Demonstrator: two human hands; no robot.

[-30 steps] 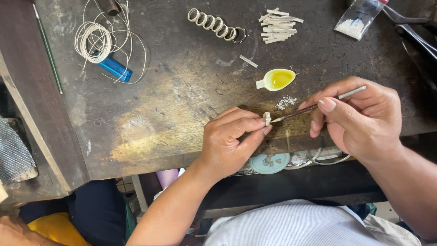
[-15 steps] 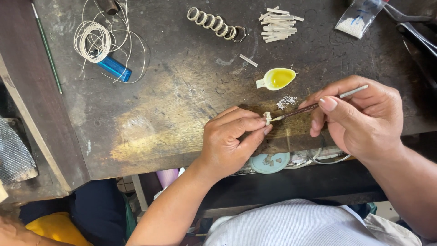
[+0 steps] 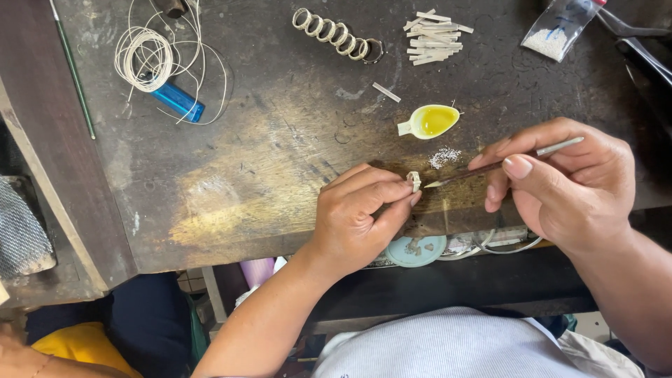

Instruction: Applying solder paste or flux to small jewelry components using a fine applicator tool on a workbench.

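My left hand [image 3: 357, 213] pinches a small silver ring piece [image 3: 414, 180] between thumb and fingertips, just above the worn workbench [image 3: 280, 161]. My right hand [image 3: 567, 185] grips a thin metal pick tool [image 3: 504, 164] like a pen. Its pointed tip touches the silver ring piece from the right. A small heap of tiny silver grains [image 3: 444, 157] lies on the bench just behind the tip. Beyond it sits a little white spoon-shaped dish of yellow liquid [image 3: 430, 121].
At the back lie a row of silver rings [image 3: 337, 31], a pile of short silver strips [image 3: 435, 38], one loose strip [image 3: 386, 92], a plastic bag of grains [image 3: 556, 29], dark pliers [image 3: 640, 38], a wire coil [image 3: 150, 52] over a blue lighter [image 3: 178, 101]. A pale round lid [image 3: 416, 250] rests below the bench edge.
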